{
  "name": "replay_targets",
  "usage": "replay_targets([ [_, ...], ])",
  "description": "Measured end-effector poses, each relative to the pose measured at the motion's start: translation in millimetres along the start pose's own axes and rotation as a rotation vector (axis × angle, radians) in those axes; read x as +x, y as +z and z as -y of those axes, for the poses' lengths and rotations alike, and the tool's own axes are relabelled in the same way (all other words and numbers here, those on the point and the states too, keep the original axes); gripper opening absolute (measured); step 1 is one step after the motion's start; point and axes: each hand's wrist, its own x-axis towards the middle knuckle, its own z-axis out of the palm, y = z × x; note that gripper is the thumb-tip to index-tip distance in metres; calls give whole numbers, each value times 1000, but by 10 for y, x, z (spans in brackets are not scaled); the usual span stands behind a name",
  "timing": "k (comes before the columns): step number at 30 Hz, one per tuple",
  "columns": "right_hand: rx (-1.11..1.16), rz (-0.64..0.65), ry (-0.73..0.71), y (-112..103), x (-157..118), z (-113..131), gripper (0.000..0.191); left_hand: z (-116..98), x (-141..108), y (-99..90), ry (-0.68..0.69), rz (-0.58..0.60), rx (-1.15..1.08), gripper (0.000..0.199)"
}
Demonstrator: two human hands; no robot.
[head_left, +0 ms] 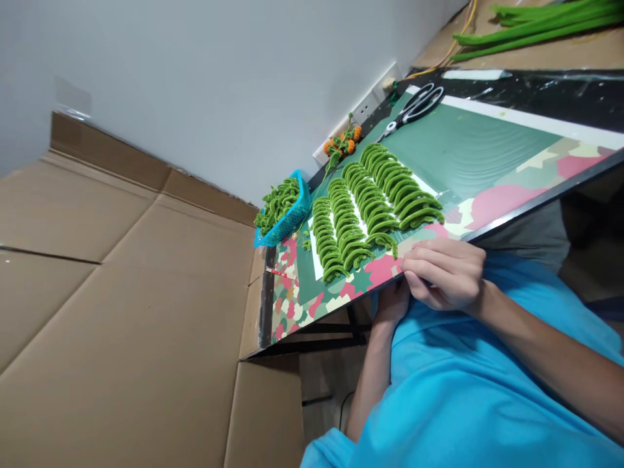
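Note:
My right hand (444, 273) is at the table's near edge, its fingers curled and pressed together. What it grips, if anything, is hidden. Below the edge and partly behind it is my left hand (394, 300), whose fingers are out of sight. Just beyond my right fingertips lies a curved green fuzzy stem (383, 242), like a bent pipe cleaner. Several rows of such curved green pieces (369, 195) lie side by side on a white sheet (316, 265), over a green mat (306, 286).
A blue basket (305, 195) of green pieces stands against the wall. Near it are orange flowers (350, 144) on green stems. Scissors (412, 112) lie at the mat's far side. Long green stems (541, 29) rest on cardboard at upper right. Cardboard panels (136, 325) border the left.

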Motion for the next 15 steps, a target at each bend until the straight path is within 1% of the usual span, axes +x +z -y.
replay_targets([
  [5, 8, 4, -15, -10, 4, 20, 9, 67, -38, -7, 3, -33, -96, 48],
  [10, 33, 7, -31, -19, -4, 29, 13, 118, -45, 20, -9, -33, -181, 56],
  [15, 44, 1, -19, -12, -51, 24, 14, 152, -19, 34, 3, -34, -188, 57],
])
